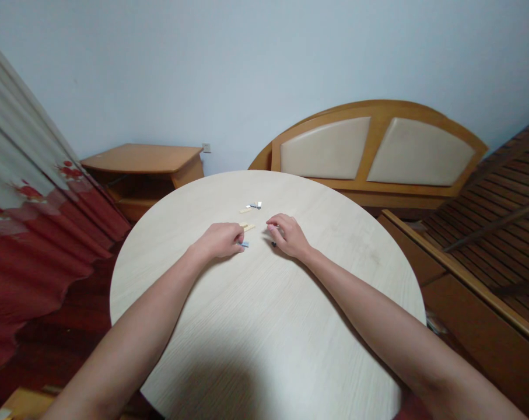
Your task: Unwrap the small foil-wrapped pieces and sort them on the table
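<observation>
My left hand point(224, 240) is closed in a pinch on a small flat blue-grey piece point(244, 244), whose end sticks out past the fingers. Just beyond that hand lies a pale yellow strip point(249, 227), partly hidden behind the fingers. My right hand point(288, 236) hovers low over the table with curved fingers, thumb and index finger apart. A small black piece point(273, 244) shows below its thumb; whether it touches the hand is hard to tell. Farther back are a second pale strip point(245, 210) and a small dark-and-white piece point(256, 205).
The round pale wooden table point(255, 326) bears my forearms' shadows. Behind it stand a low wooden cabinet point(146, 156) on the left and a padded headboard point(325, 149) against the wall. A red-and-white curtain point(37, 233) hangs left; a slatted bed frame point(496, 216) is at right.
</observation>
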### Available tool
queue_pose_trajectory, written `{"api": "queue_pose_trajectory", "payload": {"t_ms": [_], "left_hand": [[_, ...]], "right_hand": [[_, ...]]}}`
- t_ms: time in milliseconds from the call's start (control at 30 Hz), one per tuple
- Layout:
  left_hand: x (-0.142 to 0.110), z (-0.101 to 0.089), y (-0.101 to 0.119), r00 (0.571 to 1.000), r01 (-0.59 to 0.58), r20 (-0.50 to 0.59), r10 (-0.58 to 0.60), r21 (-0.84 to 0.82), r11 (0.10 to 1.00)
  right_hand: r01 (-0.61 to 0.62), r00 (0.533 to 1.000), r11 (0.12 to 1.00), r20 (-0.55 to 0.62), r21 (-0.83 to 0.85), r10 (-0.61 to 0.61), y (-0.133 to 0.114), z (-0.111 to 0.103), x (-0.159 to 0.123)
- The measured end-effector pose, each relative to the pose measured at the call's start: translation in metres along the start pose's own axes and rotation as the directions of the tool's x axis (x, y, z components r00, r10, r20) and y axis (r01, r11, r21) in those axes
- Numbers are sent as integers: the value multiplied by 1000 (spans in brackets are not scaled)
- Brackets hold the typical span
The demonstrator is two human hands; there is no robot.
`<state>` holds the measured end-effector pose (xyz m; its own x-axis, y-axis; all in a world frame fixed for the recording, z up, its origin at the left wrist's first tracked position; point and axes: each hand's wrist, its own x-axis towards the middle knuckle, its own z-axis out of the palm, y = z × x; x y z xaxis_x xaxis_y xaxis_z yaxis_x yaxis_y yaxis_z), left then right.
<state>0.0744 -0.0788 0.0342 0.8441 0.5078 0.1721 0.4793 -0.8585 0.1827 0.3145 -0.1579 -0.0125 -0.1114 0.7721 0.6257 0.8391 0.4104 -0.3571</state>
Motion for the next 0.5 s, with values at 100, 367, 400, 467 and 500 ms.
{"api": "queue_pose_trajectory", "payload": {"t_ms": [100, 367, 400, 467, 500], "left_hand": [[1, 0, 2, 1000, -16, -22, 15, -34, 999], [4, 3, 6, 987, 74, -139, -82, -67, 995], [4, 3, 6, 985, 91, -142, -99, -66, 994], [4, 3, 5, 981, 123, -145, -131, -58, 991], [4, 2, 5, 979, 136, -146, -142, -54, 989]], "right_hand": [[-51, 996, 996, 64, -68, 55, 16, 7, 15], [-102, 914, 957, 354, -270, 197, 56, 32, 77], [-105, 903, 953, 374, -285, 211, 56, 33, 80], [-110, 890, 946, 393, -305, 230, 57, 32, 81], [-118, 888, 942, 391, -314, 241, 58, 30, 80]]}}
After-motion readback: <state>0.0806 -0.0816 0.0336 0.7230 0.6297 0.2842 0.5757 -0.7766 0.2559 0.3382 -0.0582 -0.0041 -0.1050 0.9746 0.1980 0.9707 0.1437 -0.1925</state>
